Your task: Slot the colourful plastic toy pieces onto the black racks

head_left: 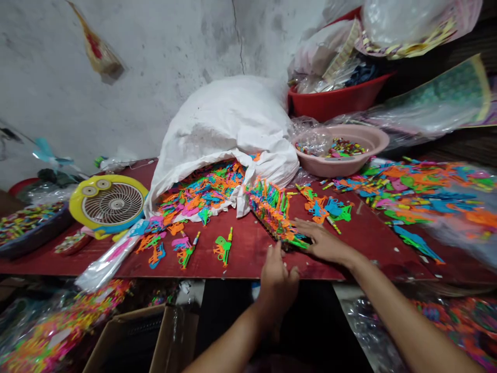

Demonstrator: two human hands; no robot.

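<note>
A rack-like row of orange, green, pink and blue plastic pieces (275,210) stands at the middle of the red table (248,259). My left hand (276,277) is at its near end, fingertips against the edge and partly hidden. On its right side, my right hand (324,241) has its fingers stretched against the lowest green pieces. Behind the row, a white sack (229,116) lies open, spilling similar pieces (209,189). A green and orange piece with a yellow stick (223,248) lies left of my hands.
A yellow fan (112,204) stands at the left. A pink basin (337,160) and a red basin (341,98) are at the back right. Piles of colored pieces (430,191) cover the right side. A cardboard box (165,336) sits below the table edge.
</note>
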